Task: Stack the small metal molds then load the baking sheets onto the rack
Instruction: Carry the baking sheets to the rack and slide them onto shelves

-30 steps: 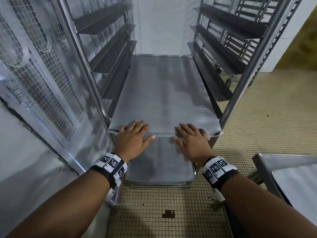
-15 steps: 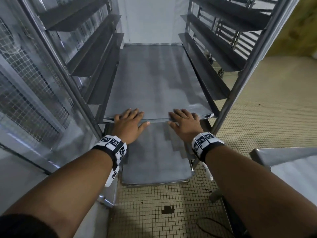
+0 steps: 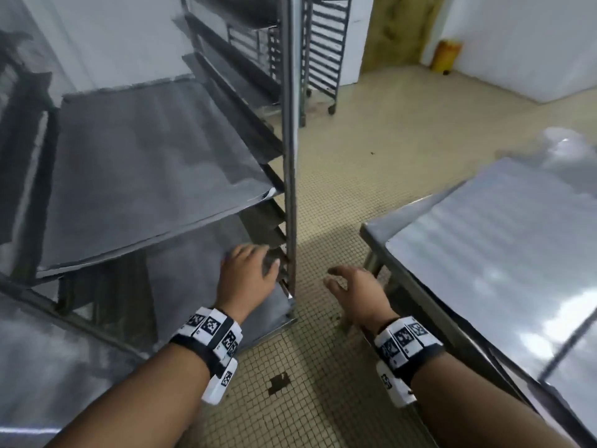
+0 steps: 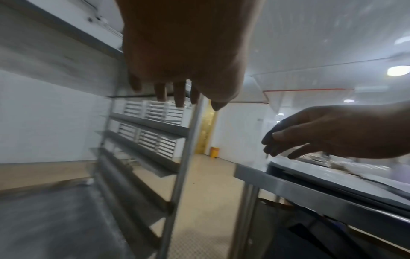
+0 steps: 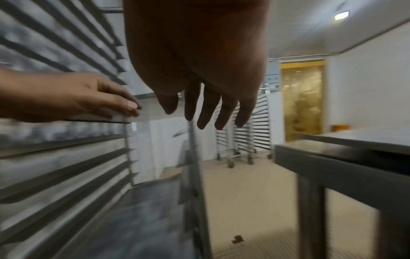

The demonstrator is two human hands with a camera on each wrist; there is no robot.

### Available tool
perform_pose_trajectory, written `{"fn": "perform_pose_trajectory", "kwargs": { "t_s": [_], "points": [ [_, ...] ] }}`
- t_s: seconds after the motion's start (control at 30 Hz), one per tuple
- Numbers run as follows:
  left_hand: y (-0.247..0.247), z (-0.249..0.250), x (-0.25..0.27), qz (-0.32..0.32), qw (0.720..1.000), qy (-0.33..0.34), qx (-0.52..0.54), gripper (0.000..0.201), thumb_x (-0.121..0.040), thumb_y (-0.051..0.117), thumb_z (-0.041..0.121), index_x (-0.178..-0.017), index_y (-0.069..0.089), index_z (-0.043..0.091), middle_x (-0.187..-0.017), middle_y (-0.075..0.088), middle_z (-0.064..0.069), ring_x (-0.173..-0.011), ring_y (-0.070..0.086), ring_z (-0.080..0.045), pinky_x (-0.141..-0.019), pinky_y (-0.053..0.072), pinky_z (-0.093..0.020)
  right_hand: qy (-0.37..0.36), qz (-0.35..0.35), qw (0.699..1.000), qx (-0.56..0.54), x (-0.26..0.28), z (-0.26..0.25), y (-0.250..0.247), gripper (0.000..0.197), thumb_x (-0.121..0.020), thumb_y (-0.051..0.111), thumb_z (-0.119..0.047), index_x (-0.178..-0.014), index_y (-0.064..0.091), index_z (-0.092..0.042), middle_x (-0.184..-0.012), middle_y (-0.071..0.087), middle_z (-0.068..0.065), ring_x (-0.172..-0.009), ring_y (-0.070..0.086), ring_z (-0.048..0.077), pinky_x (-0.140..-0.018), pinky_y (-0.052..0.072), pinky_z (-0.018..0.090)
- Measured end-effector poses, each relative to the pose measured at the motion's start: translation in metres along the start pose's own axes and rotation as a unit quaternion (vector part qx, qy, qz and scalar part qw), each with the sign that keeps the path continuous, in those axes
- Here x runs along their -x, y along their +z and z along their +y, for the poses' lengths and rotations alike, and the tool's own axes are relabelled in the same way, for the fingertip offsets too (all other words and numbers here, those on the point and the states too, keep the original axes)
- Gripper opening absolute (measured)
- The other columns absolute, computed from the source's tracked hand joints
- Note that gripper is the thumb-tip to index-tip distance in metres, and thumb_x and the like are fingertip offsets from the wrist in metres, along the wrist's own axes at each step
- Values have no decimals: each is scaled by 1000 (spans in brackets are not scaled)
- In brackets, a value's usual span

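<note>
A grey baking sheet point(image 3: 145, 169) lies fully on a runner of the metal rack point(image 3: 289, 124), and a second sheet point(image 3: 206, 286) lies on a lower level. My left hand point(image 3: 250, 270) hangs just in front of the rack's right front post, fingers relaxed and holding nothing. My right hand point(image 3: 350, 286) is over the tiled floor between the rack and the steel table point(image 3: 371, 229), fingers loosely spread and empty. More baking sheets point(image 3: 504, 247) lie on that table at the right. No small metal molds are in view.
More wheeled racks point(image 3: 323, 53) stand at the back against a white wall. A yellow bin point(image 3: 447, 56) sits far right by the wall. A dark chipped spot point(image 3: 278, 381) marks the tiled floor between my arms. A steel surface point(image 3: 48, 367) runs along my left.
Both hands have come off the front edge of the loaded sheet and pulled back to the right. My view has swung right, bringing the table into sight.
</note>
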State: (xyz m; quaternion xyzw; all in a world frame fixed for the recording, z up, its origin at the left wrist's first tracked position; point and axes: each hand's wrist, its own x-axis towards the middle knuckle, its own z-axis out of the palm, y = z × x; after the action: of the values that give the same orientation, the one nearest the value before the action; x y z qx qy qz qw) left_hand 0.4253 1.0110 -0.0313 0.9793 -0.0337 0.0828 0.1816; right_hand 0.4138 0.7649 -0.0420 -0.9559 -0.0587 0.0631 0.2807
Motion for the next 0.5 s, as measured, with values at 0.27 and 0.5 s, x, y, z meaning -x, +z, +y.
{"fn": "perform_pose_trajectory", "kwargs": {
  "t_s": [0.27, 0.5],
  "points": [
    [78, 219, -22, -195, 959, 147, 140, 38, -98, 61, 45, -126, 68, 20, -102, 75, -1, -97, 69, -22, -83, 57, -36, 223, 167, 960, -37, 110, 184, -106, 31, -94, 61, -46, -113, 72, -25, -108, 75, -6, -103, 68, 19, -88, 52, 35],
    [164, 388, 2, -368, 890, 192, 190, 39, -95, 65, 45, -127, 66, 24, -101, 68, 7, -97, 67, -17, -92, 55, -34, 360, 238, 899, -75, 225, 326, -171, 33, -93, 62, -47, -114, 71, -23, -112, 73, -5, -104, 67, 16, -85, 49, 30]
  ]
}}
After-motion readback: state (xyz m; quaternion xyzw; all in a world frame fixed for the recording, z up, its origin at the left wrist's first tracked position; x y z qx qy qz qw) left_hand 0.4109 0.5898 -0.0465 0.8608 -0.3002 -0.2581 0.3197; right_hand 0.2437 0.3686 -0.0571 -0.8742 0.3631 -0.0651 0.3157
